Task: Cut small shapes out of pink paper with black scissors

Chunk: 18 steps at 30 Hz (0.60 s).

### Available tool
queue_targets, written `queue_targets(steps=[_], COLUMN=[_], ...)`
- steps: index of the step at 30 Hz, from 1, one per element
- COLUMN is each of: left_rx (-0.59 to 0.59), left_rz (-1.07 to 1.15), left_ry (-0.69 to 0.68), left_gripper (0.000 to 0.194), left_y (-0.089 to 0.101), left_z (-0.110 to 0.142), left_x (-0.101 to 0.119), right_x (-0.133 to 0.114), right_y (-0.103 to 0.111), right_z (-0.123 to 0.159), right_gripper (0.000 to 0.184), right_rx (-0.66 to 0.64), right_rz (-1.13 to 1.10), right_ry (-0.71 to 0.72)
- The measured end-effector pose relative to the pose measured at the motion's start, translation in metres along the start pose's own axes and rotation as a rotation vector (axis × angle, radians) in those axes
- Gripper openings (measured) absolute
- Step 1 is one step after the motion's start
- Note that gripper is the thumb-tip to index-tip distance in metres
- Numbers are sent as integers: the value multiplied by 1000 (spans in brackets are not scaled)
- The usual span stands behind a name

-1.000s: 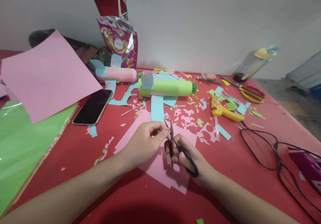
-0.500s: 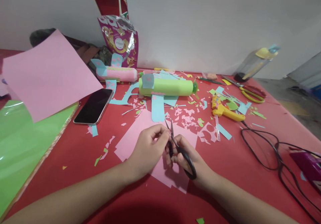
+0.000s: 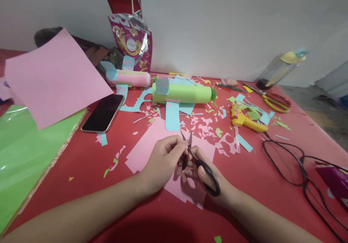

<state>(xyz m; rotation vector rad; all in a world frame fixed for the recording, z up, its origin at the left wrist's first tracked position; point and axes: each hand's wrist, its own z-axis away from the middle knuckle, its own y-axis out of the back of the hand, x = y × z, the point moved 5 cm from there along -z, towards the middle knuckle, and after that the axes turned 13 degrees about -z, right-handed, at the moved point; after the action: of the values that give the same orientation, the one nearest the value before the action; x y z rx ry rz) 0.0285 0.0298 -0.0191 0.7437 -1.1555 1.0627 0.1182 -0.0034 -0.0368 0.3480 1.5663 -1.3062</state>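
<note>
My left hand pinches a tiny pink paper piece between thumb and fingertip. In my right hand are black-handled scissors, their blades parted around the paper piece and pointing away from me. Both hands hover over stacked pink paper sheets on the red table. Just beyond them lies a green paper-wrapped bottle with light blue paper wings and a green cap. Behind it on the left is a similar pink-wrapped bottle with blue fins.
Paper scraps litter the table's middle. Rightward lie a yellow glue gun with a looping black cord, and red-yellow scissors. A phone, a large pink sheet and a green plastic-covered packet occupy the left. A snack bag leans behind.
The scissors' blades have opened wider, and their handles are further apart. The pink piece shows more clearly at my left fingertips. The whole view has shifted slightly.
</note>
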Motion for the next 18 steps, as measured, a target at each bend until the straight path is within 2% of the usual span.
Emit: queue_targets(steps=[5, 13, 18], left_rx=[-2, 67, 57], left_rz=[47, -115, -196], left_ry=[14, -1, -6], left_gripper=[23, 23, 23], left_y=[0, 3, 5], left_z=[-1, 3, 3], left_x=[-3, 6, 8], right_x=[-2, -1, -1], right_y=[0, 0, 0], right_z=[-1, -1, -2], right_gripper=[36, 34, 35], right_rx=[4, -17, -19], right_rz=[-13, -64, -75], right_ry=[-2, -22, -24])
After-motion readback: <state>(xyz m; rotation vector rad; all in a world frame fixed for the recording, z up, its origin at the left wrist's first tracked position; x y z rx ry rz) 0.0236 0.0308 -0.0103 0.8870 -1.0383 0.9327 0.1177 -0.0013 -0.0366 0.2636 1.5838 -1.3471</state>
